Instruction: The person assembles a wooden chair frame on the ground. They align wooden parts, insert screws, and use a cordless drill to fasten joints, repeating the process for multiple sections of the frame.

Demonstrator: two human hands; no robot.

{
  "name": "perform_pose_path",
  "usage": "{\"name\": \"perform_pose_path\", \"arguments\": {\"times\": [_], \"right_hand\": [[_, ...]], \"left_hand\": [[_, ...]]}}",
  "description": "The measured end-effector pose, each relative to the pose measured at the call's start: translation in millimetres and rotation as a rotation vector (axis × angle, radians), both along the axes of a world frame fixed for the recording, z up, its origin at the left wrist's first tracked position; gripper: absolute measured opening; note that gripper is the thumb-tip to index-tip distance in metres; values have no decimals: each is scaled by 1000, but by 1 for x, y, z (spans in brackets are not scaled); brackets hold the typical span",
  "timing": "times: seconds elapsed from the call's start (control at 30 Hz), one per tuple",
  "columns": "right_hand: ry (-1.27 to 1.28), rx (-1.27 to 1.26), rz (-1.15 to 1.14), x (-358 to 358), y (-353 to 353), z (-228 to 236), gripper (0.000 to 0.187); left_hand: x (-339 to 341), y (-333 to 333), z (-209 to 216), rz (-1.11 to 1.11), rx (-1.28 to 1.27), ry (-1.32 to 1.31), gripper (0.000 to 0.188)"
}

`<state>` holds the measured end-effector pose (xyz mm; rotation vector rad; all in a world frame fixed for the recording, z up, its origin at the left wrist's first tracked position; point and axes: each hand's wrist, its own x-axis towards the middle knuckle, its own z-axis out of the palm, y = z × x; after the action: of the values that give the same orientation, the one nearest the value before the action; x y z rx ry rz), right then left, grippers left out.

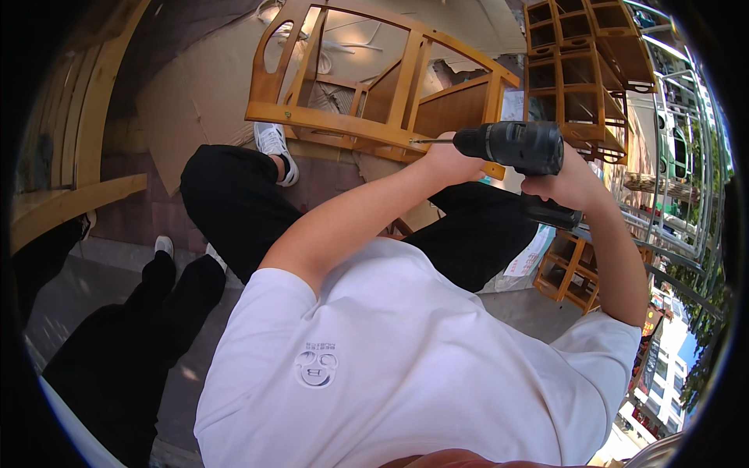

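Observation:
A black cordless drill [511,147] lies level in my right hand [576,187], whose fingers wrap its grip. Its long thin bit points left, and the tip [415,141] meets or nearly meets a rail of the wooden chair frame [351,123]. My left hand [452,162] is closed at that rail, just under the drill's chuck; the drill hides part of its fingers. The orange-brown frame lies tipped over in front of my knees, with an oval cut-out in its left end piece. A small dark screw or hole [288,115] shows near the rail's left end.
Flattened cardboard [195,101] covers the ground beyond my feet. More wooden frames [573,62] stand stacked at the far right, beside metal racks [686,226]. A wooden bench [94,191] is at the left, and another person's legs [125,335] stand near me.

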<state>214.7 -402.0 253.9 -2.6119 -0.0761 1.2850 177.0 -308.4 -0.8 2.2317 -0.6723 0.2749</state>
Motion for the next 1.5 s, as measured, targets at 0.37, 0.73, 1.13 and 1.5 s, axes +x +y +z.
{"name": "perform_pose_path", "arguments": {"times": [0.37, 0.73, 1.13, 1.5], "right_hand": [[-325, -224, 974, -11, 74, 28, 25], [-112, -178, 584, 2, 58, 14, 31], [-98, -122, 604, 10, 60, 2, 27], [-193, 113, 927, 41, 70, 58, 33]], "left_hand": [[8, 16, 33, -381, -310, 477, 23], [12, 0, 9, -156, -472, 136, 56], [11, -8, -9, -134, -402, 221, 51], [3, 0, 4, -72, -11, 59, 33]]}}
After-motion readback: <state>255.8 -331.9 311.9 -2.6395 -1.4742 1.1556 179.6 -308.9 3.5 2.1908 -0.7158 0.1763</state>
